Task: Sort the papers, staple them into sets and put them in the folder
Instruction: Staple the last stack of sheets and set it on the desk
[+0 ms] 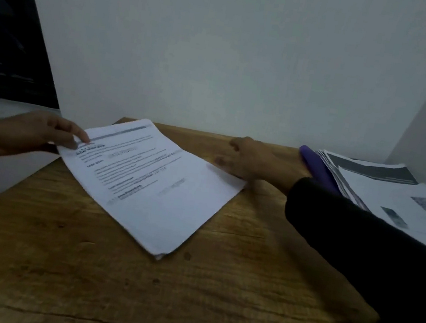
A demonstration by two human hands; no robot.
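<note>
**Listener:** What's in front of you right now?

**Me:** I'm looking down at a wooden table (82,266) against a pale wall. In the middle of the frame lies a thin set of papers (149,179), printed side up and turned at an angle, its lower corner pointing toward me.

**Listener:** And the hands?

**Me:** My left hand (32,133), at the left edge of the frame, has its fingers loosely extended, the tips pressing on the sheets' upper left corner; it's not gripping. My right hand (250,158), right of centre, rests at the set's far right edge with its fingers partly bent. It's blurred, so I cannot tell whether it pinches the paper or only touches it.

**Listener:** Where's the rest?

**Me:** At the right edge of the frame sits a messy stack of more papers (393,197), with something purple (317,168) along its left side, probably the folder, though I can't be sure. I see no stapler.

**Listener:** How far along are you?

**Me:** Early, I'd judge. One set looks gathered and squared; I can't see a staple in it. The stack at the right looks unsorted, and nothing visibly sits in the folder.
</note>
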